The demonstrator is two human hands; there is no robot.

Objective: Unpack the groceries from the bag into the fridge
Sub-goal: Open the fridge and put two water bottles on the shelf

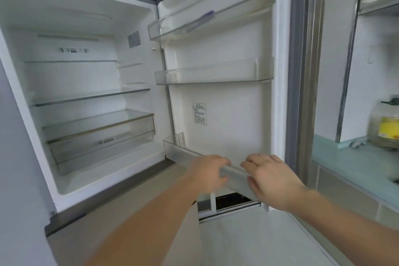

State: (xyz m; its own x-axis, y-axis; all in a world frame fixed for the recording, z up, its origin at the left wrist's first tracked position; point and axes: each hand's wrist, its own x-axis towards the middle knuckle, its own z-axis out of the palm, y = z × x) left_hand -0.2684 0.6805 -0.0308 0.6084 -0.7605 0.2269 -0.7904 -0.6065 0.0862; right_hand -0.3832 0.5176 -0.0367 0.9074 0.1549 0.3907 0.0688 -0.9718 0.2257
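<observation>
- Both hands on the lowest door bin (185, 153) of the open fridge door (228, 101): left hand (208, 174) curled over its front rim, right hand (273, 181) just beside it, fingers over the same rim, thumb on the front face.
- Bin's long axis runs left-far to right-near; the hands hold the near end, right hand nearer the door's outer edge.
- No grocery bag or groceries in view, so can't tell which way they lie from the hands.
- My read: unpacking not started, bin being seated or adjusted.
- Open room: glass shelf (90, 97), crisper drawers (101, 136) and two upper door bins (213, 73) look bare.
- Counter (354, 162) with a jar (386, 125) sits right of the door edge.
</observation>
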